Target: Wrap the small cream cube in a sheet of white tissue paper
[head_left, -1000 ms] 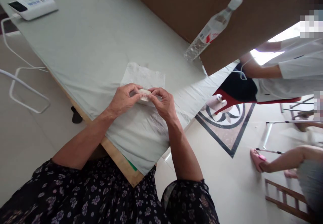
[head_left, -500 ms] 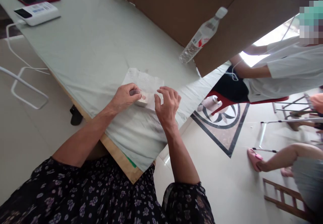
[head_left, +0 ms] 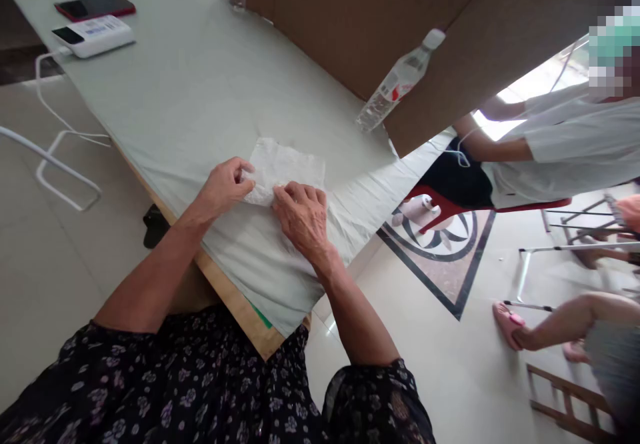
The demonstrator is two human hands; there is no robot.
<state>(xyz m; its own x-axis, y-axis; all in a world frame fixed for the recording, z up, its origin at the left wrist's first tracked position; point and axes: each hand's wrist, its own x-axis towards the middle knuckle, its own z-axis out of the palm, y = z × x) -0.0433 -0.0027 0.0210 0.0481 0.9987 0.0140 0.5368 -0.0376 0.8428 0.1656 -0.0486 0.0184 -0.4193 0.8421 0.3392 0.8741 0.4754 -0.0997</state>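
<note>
"What writing can we make out?"

"The clear plastic bottle with a white cap [head_left: 406,69] wears a red-printed label [head_left: 393,91], too small for us to read. The flat white plastic device [head_left: 100,39] shows dark printed lines [head_left: 101,27], equally illegible, just beside the black phone with red edges [head_left: 95,6]."

"Where is our thin white paper sheet [head_left: 290,161]?"

"On the surface covered in pale green cloth [head_left: 180,84], near the corner closest to us, its near side folded into a crumpled strip."

"And our grips?"

"Our left hand [head_left: 229,187] is pinching the sheet's left end. Our right hand [head_left: 303,216] lies on its near side; we cannot tell whether that grip is clenched."

"What differs from half a second ago?"

"Our right hand was raised then; it has come down. A pale block with reddish marks showed at our left fingertips; folded paper shows there now."
</note>
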